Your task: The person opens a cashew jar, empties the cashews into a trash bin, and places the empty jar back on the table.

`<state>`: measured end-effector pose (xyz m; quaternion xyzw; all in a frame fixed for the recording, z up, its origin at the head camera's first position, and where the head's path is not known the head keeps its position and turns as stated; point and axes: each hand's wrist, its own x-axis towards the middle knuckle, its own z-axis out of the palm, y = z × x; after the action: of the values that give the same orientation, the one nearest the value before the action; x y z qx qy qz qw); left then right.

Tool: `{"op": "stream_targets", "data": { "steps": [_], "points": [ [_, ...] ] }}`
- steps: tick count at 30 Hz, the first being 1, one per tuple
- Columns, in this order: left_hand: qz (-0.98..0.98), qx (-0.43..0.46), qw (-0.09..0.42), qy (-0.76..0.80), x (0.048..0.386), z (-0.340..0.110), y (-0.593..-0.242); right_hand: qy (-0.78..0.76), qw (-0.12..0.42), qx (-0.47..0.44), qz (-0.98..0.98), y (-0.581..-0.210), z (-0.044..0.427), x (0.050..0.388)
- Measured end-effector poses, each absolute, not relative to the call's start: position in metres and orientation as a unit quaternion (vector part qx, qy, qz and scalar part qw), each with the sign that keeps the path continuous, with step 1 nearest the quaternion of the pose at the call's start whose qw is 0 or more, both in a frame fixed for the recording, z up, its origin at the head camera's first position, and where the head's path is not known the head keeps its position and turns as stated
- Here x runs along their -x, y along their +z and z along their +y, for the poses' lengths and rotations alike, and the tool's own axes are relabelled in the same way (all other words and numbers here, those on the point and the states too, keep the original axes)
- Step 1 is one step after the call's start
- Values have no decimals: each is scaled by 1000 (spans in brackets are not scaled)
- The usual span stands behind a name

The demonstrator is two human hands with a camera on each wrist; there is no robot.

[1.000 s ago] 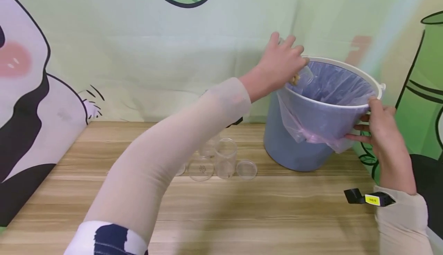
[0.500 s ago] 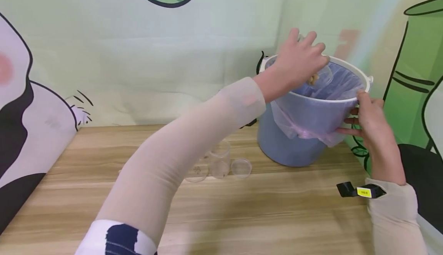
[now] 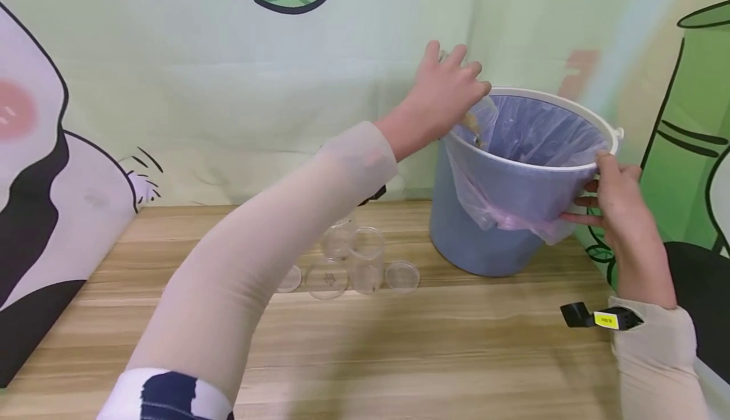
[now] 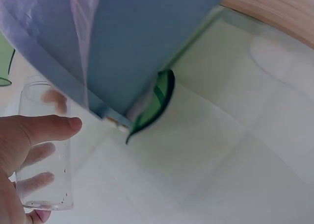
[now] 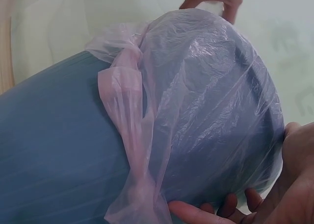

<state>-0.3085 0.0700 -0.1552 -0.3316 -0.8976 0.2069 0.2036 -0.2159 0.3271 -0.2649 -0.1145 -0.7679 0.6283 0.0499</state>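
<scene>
My left hand (image 3: 447,87) grips a clear plastic jar (image 4: 59,155) tipped at the left rim of a blue-grey bin (image 3: 485,242). In the head view the jar is mostly hidden behind the hand. Yellowish-brown bits (image 3: 472,125) show by its mouth, at the bin's inner edge. A translucent bag (image 3: 530,132) lines the bin and folds down outside it, with a pinkish gathered band (image 5: 130,111). At the right side, my right hand (image 3: 624,211) holds the bin, thumb at the white rim and fingers spread against the outside.
On the wooden table (image 3: 456,356) left of the bin stand clear jars (image 3: 366,258), with round clear lids (image 3: 402,277) lying beside them. A printed backdrop (image 3: 228,90) rises right behind. The left forearm crosses over the table's left part.
My left hand swung right over the bin with the jar, then back left to its rim. The bits now extend lower from the jar's mouth. The right hand keeps its hold; the head view shifted slightly.
</scene>
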Motion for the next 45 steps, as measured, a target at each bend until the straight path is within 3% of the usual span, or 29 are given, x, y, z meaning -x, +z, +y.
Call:
{"op": "stream_targets", "data": {
  "steps": [10, 15, 17, 24, 32, 45],
  "points": [
    [-882, 340, 242, 216, 307, 62, -153, 624, 49, 115, -772, -267, 326, 216],
    [-830, 389, 325, 235, 294, 75, -153, 620, 53, 108, -775, -266, 322, 218],
    [-824, 392, 336, 235, 292, 77, -152, 625, 55, 107, -771, -266, 321, 219],
    [-880, 355, 241, 206, 296, 63, -147, 636, 54, 111, -762, -266, 322, 219],
    [-941, 287, 161, 81, 292, 17, -150, 618, 51, 107, -777, -265, 325, 216],
    [-949, 233, 128, -171, 280, -103, -200, 603, 54, 106, -789, -266, 328, 217]
  ]
}}
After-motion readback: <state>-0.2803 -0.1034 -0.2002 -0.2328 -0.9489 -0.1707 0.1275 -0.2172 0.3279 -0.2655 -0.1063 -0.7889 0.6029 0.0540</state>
